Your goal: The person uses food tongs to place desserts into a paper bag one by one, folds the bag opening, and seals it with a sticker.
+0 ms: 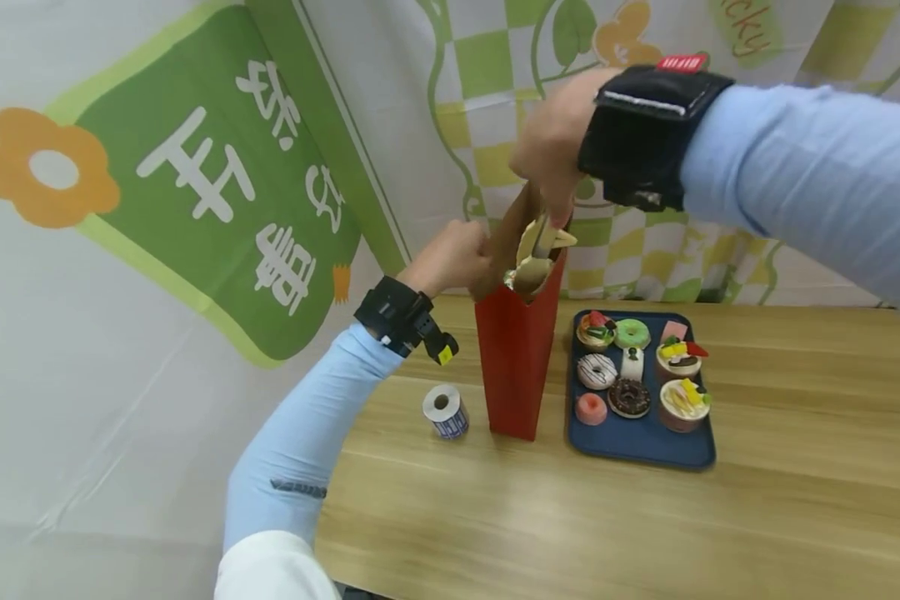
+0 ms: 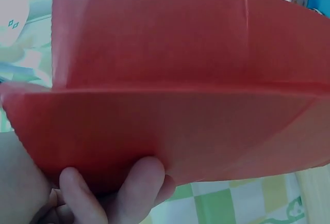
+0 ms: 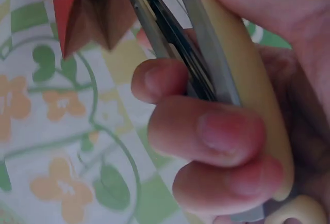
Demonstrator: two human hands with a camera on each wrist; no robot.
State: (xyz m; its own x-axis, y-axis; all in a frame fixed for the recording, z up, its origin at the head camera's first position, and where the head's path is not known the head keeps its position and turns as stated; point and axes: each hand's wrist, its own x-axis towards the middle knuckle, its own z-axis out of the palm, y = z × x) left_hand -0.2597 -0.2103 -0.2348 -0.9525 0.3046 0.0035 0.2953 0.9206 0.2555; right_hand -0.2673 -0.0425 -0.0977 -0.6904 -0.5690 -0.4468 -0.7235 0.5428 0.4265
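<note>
A tall red paper bag (image 1: 516, 367) with a brown inside stands upright on the table. My left hand (image 1: 450, 260) grips its top edge from the left; in the left wrist view, the fingers (image 2: 147, 180) lie against the red side. Above the mouth, my right hand (image 1: 558, 137) holds a pair of tongs with cream-coloured handles (image 3: 247, 79), its fingers curled round them. The tongs point down into the bag's mouth. A pale, rounded item (image 1: 532, 273) shows at their lower end inside the opening; its kind is not clear. The bag's lower inside is hidden.
Right of the bag lies a dark blue tray (image 1: 645, 446) with several toy-like donuts and cupcakes, including a chocolate donut (image 1: 629, 398). A roll of labels (image 1: 446, 412) stands left of the bag. A printed cloth (image 1: 487, 75) hangs behind the table.
</note>
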